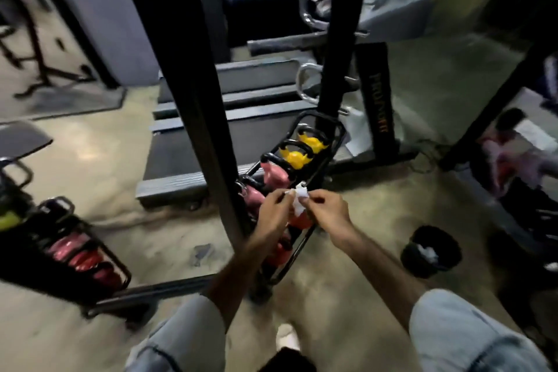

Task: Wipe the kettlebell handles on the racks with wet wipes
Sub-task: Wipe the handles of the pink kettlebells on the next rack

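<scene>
A small white wet wipe (299, 199) is pinched between my left hand (273, 210) and my right hand (327, 210), both held just above a low black rack (302, 246). The rack runs away from me and holds pink kettlebells (273, 177) near my hands and two yellow kettlebells (294, 157) further back, all with black handles. My forearms hide the rack's nearer kettlebells in part. A second black rack (117, 263) with red-pink kettlebells (81, 257) stands at the lower left.
A thick black frame post (193, 93) rises just left of the rack. A treadmill (196, 145) lies behind it. A black bin (430, 252) with crumpled white wipes sits on the floor at the right. More gym equipment crowds the right edge.
</scene>
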Action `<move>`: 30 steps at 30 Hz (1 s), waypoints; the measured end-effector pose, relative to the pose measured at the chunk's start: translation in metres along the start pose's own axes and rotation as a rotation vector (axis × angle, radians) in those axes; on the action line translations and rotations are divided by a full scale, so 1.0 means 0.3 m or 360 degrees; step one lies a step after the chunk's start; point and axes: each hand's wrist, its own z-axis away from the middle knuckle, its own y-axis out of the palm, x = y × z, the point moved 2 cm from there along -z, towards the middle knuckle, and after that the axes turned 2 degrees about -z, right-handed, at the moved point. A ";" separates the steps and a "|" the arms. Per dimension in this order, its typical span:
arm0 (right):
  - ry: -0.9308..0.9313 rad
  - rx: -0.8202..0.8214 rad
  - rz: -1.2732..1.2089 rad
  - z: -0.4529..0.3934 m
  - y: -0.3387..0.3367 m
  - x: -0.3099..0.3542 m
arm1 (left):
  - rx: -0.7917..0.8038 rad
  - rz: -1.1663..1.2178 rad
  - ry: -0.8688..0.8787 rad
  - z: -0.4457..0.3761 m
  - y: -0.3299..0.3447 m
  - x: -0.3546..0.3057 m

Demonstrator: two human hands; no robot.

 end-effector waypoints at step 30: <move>-0.0635 0.1187 0.0366 -0.614 0.303 -0.163 | -0.1140 -0.0677 -0.0158 -0.489 -0.042 0.212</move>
